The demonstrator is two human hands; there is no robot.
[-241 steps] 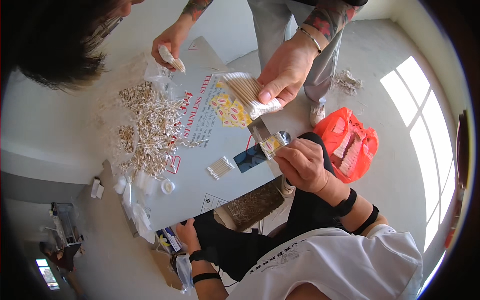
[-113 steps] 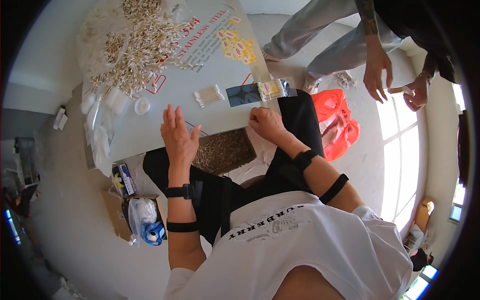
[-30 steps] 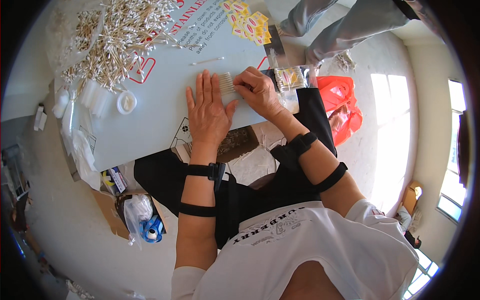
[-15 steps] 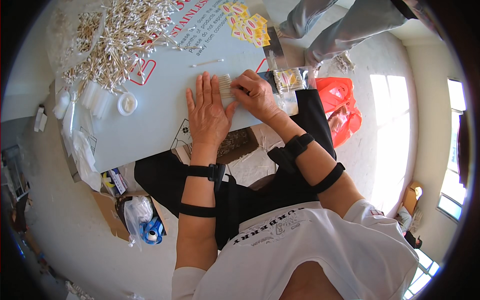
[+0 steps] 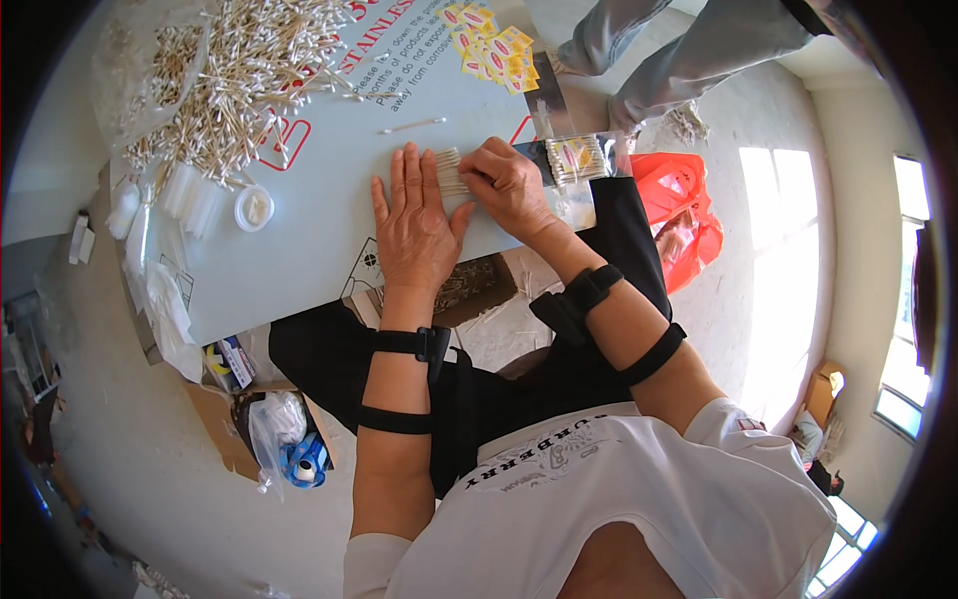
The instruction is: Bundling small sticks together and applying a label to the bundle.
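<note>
My left hand (image 5: 411, 228) lies flat on the grey sheet-covered tabletop (image 5: 309, 250), fingers stretched forward. Along its index finger is a small row of cotton swabs (image 5: 449, 172), laid side by side; part of it is hidden by my hands. At the row's right side my right hand (image 5: 511, 195) is closed, fingertips pinched together against the swabs. What sits between those fingertips is hidden. A single cotton swab (image 5: 414, 126) lies apart, farther forward. Just right of my right hand is a packed bundle of swabs with a yellow label (image 5: 576, 158), on clear plastic.
A large heap of loose cotton swabs (image 5: 239, 80) covers the far left, near clear tubes (image 5: 187, 195) and a round white container (image 5: 254, 208). Yellow labels (image 5: 496, 50) lie at the back right. A red bag (image 5: 689, 215) and another person's legs (image 5: 689, 70) are beyond the right edge.
My right hand has shifted slightly, its fingers drawn a little tighter at the row of swabs. My left hand stays flat in the same place.
</note>
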